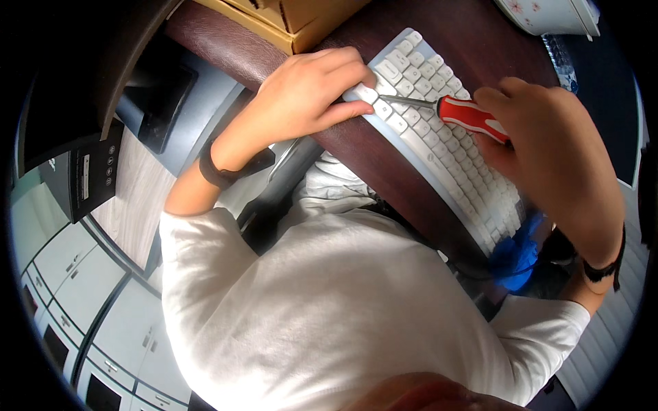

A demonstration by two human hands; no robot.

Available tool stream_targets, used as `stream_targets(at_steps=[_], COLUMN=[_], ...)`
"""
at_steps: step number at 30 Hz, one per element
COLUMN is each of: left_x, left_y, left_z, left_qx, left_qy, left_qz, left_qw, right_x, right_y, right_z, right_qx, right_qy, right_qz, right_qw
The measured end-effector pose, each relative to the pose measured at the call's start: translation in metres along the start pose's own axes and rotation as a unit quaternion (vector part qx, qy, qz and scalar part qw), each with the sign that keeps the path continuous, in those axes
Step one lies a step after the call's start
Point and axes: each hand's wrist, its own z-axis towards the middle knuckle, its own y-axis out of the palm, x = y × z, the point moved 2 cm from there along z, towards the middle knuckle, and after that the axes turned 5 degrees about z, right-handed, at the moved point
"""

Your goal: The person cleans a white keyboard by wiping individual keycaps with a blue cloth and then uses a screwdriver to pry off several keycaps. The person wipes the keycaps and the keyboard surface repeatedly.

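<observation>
A white computer keyboard (446, 154) with a pale blue-grey case lies slanted on a dark reddish-brown surface (378, 146). My left hand (324, 85) grips its near-left corner, fingers on the upper side of the corner and thumb along the front edge. In my right hand (540, 133) is a screwdriver with a red and white handle (465, 115). Its metal shaft (408, 100) reaches left across the keys, and the tip meets the edge of a corner keycap (366, 93). Whether the tip sits under that keycap cannot be made out.
A cardboard box (308, 23) stands behind my left hand. At the top right is a white container with a flower pattern (550, 15), with clear plastic (561, 64) beside it. Crumpled blue material (516, 259) lies at the keyboard's right end. White cabinets (87, 277) line the left.
</observation>
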Motion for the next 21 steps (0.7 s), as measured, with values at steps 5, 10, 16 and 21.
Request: stream_targets(at_steps=[5,10,16,21], left_x=[0.001,-0.001,0.001,0.003], left_y=[0.000,0.002,0.002,0.000], left_z=[0.000,0.000,0.002,0.001], left_qx=[-0.001,-0.007,-0.012,-0.030], left_qy=[0.010,0.021,0.021,0.016], left_qz=[0.004,0.020,0.025,0.033], left_qw=[1.000,1.000,0.999,0.999], right_x=[0.014,0.022,0.030,0.034], right_y=[0.020,0.050,0.066,0.079], right_z=[-0.006,-0.016,-0.015,-0.013], right_qx=[0.023,0.006,-0.014,-0.013], right_qy=[0.007,0.032,0.038,0.032], right_qz=[0.098,0.232,0.366,0.406], right_qw=[0.995,0.972,0.930,0.913])
